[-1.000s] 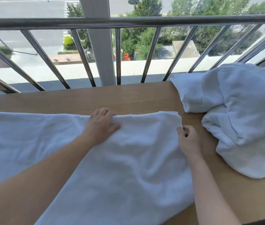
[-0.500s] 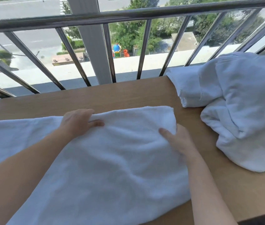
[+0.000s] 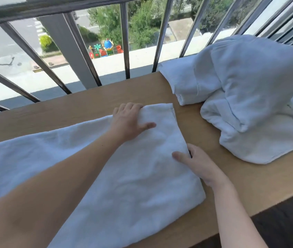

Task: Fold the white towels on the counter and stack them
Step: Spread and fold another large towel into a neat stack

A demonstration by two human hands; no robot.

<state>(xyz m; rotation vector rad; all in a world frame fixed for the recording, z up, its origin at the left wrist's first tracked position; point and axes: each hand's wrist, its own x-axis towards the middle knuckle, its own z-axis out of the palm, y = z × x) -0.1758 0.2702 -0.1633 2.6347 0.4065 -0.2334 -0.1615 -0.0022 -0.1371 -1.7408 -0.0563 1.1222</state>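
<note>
A white towel (image 3: pixel 133 176) lies spread across the wooden counter (image 3: pixel 81 106), running off the left of the view. My left hand (image 3: pixel 129 120) is at the towel's far edge near its right corner, fingers curled over the edge and thumb lying on top. On the towel's right edge, my right hand (image 3: pixel 199 163) has its thumb on top and its fingers tucked under the fabric. A loose heap of white towels (image 3: pixel 249 97) sits at the back right of the counter, apart from both hands.
A metal railing (image 3: pixel 126 42) with slanted bars runs along the counter's far edge, with a street and trees far below. The counter's near edge (image 3: pixel 267 210) drops to a dark floor at the right.
My left hand slid right along the towel's far edge toward its corner. My right hand moved a little nearer along the right edge and now has its thumb on top.
</note>
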